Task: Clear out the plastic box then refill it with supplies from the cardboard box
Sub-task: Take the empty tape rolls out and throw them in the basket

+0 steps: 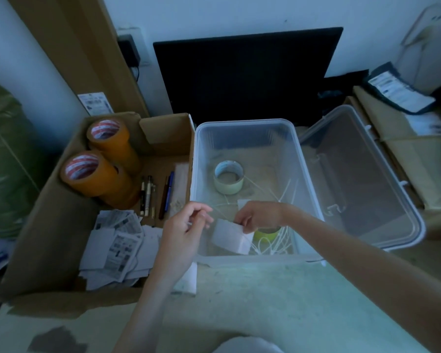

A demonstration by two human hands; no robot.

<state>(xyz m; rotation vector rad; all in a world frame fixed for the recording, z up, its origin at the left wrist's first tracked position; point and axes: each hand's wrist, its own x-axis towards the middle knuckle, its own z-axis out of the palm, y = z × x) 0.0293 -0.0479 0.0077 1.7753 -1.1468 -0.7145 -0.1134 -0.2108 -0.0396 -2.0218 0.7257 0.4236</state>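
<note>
**Hands at the clear plastic box**

Right hand [255, 216]: inside the clear rectangular plastic box [302, 159], fingers pinching a white paper pack [231, 236].
Left hand [189, 225]: at the box's near-left rim, fingers loosely curled; grip unclear.
Box contents: pale tape roll [229, 177], white cable ties [285, 192].
Left of it: brown cardboard box [61, 225] holding orange tape rolls [97, 174], pens [158, 193].

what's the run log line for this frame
phase: clearing plastic box | right hand: grips white block | left hand: pinches cable tie
</note>
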